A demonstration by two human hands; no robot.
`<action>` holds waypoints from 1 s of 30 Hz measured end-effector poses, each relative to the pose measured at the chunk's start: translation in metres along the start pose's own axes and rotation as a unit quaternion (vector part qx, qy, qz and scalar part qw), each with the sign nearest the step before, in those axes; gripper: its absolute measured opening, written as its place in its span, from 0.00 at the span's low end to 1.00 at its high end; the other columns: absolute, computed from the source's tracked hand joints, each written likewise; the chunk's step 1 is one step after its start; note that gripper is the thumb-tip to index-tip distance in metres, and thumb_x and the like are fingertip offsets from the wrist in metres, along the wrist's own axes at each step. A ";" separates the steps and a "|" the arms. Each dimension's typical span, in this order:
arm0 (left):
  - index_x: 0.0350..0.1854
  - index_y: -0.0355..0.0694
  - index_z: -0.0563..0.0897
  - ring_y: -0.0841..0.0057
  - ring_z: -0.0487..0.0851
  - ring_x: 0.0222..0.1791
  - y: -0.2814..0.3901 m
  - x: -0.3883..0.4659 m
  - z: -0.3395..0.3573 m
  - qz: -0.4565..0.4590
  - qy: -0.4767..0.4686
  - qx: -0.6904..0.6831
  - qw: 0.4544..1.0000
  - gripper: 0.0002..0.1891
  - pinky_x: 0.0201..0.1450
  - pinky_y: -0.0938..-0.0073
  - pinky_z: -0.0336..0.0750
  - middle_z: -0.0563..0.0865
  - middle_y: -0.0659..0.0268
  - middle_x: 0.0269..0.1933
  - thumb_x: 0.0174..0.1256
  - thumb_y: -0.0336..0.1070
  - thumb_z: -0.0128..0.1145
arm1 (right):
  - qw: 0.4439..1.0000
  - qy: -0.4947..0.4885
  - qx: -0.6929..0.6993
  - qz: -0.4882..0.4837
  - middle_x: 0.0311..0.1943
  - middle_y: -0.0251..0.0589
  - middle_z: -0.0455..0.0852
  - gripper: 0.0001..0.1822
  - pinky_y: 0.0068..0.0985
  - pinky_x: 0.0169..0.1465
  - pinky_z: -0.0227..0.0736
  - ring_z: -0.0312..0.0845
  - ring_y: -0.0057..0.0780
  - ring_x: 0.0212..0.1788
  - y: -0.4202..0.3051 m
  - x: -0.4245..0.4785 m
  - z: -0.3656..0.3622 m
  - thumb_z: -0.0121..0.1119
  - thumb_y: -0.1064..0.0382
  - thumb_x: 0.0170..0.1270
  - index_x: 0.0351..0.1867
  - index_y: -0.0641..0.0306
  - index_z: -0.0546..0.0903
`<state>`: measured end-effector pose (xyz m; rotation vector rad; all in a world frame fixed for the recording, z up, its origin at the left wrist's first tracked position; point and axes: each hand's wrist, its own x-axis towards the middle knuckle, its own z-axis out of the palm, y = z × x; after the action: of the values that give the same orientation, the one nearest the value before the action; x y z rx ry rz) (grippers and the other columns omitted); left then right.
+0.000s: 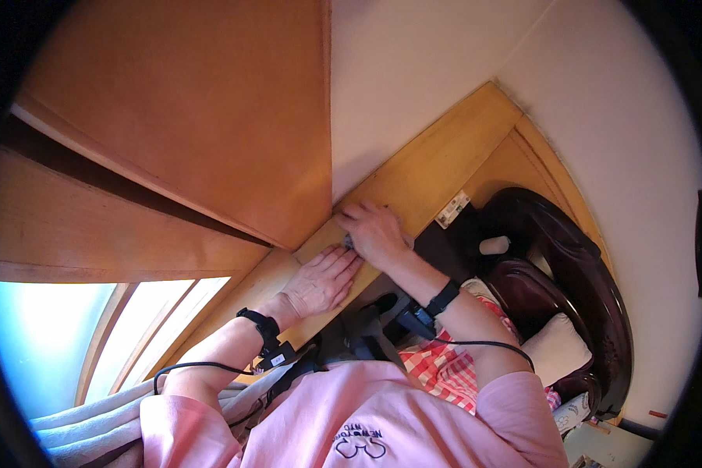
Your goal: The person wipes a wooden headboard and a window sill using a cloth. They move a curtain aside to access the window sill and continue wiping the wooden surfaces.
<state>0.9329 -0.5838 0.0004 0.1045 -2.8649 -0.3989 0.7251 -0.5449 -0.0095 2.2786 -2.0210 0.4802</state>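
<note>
My left hand (pixel 320 282) lies palm down on a varnished wooden ledge (pixel 439 146), its fingers stretched out and pointing towards my right hand. Bent over the same ledge, my right hand (pixel 376 233) is slightly blurred. A small greyish thing, probably a cloth (pixel 349 241), shows at the thumb side of the right hand, between the two hands. A pale edge also shows at the other side of that hand. Most of it is hidden beneath the palm and fingers. Both wrists wear black straps with small devices and cables.
Large wooden panels (pixel 210 117) rise at the left, above a bright window (pixel 47 327). A white wall (pixel 409 64) borders the ledge. To the right stand a dark leather seat (pixel 591 281), a light cushion (pixel 558 345) and a red-and-white checked cloth (pixel 444 374). A power strip (pixel 453 209) hangs by the ledge.
</note>
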 end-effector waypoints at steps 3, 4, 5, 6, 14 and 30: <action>0.71 0.34 0.76 0.56 0.78 0.67 0.001 -0.006 -0.003 -0.006 0.008 -0.014 1.000 0.29 0.73 0.55 0.70 0.80 0.51 0.66 0.69 0.39 0.60 | 0.991 -0.043 -0.055 0.118 0.51 0.37 0.88 0.20 0.45 0.49 0.80 0.81 0.41 0.55 0.041 0.009 -0.019 0.66 0.61 0.56 0.52 0.47 0.91; 0.71 0.34 0.76 0.56 0.78 0.66 0.001 -0.002 -0.003 -0.001 0.012 -0.013 1.000 0.29 0.73 0.55 0.70 0.80 0.52 0.66 0.68 0.39 0.61 | 0.988 0.046 -0.038 0.142 0.48 0.31 0.87 0.15 0.41 0.46 0.81 0.82 0.39 0.51 0.055 0.011 -0.029 0.64 0.62 0.59 0.48 0.47 0.90; 0.71 0.34 0.77 0.57 0.78 0.65 0.002 0.003 -0.003 0.004 0.016 -0.013 1.000 0.30 0.72 0.56 0.71 0.80 0.52 0.66 0.68 0.38 0.61 | 0.972 0.066 0.137 0.177 0.50 0.33 0.88 0.16 0.41 0.48 0.81 0.82 0.39 0.54 0.060 0.000 -0.005 0.65 0.61 0.58 0.50 0.49 0.90; 0.71 0.35 0.77 0.57 0.79 0.65 0.003 0.018 -0.002 0.025 0.024 -0.015 0.999 0.30 0.71 0.57 0.71 0.81 0.53 0.65 0.67 0.38 0.62 | 0.926 0.094 0.296 0.216 0.53 0.35 0.88 0.18 0.42 0.50 0.80 0.82 0.40 0.57 0.073 -0.022 0.032 0.66 0.61 0.58 0.51 0.50 0.90; 0.71 0.35 0.77 0.59 0.79 0.62 0.002 -0.002 -0.004 0.003 0.007 -0.003 1.000 0.30 0.69 0.59 0.72 0.81 0.54 0.65 0.66 0.39 0.63 | 0.991 -0.016 -0.078 0.108 0.48 0.32 0.87 0.21 0.42 0.45 0.80 0.83 0.38 0.52 0.041 0.010 -0.031 0.68 0.58 0.55 0.54 0.48 0.88; 0.71 0.36 0.78 0.62 0.80 0.61 0.000 -0.002 -0.003 0.010 0.011 -0.001 1.000 0.29 0.66 0.61 0.73 0.82 0.56 0.64 0.66 0.39 0.63 | 0.997 0.018 0.019 0.074 0.47 0.30 0.88 0.18 0.40 0.45 0.82 0.84 0.36 0.49 0.017 0.000 -0.024 0.64 0.64 0.56 0.49 0.49 0.90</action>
<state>0.9354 -0.5846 0.0024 0.0794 -2.8413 -0.3955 0.7038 -0.5416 0.0111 2.1329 -2.1911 0.5687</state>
